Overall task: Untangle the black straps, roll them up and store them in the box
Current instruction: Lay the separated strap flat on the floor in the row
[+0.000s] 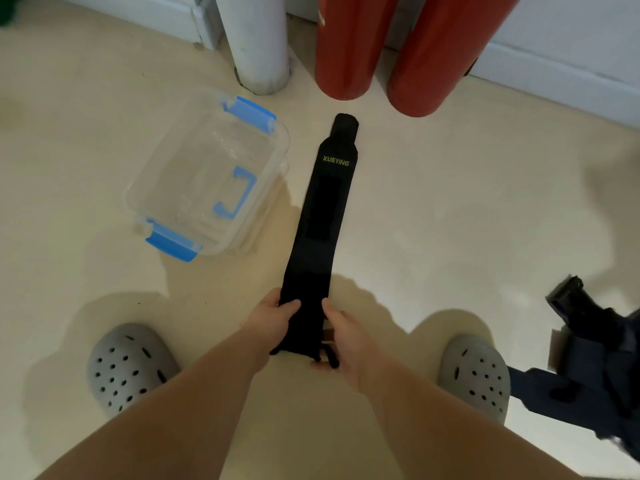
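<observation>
A black strap [323,216] with yellow lettering lies stretched flat on the beige floor, running from near the red cylinders toward me. My left hand [275,318] grips its near end from the left side. My right hand [341,336] holds the same end from the right, fingers curled at the strap's edge and its thin loop. A clear plastic box [207,174] with blue clips sits open on the floor left of the strap, with nothing in it. More dark straps [588,362] lie in a heap at the right edge.
Two red cylinders [391,50] and a white pipe [258,43] stand against the far wall. My feet in grey clogs, the left one [130,367] and the right one [476,374], are planted on either side of my hands.
</observation>
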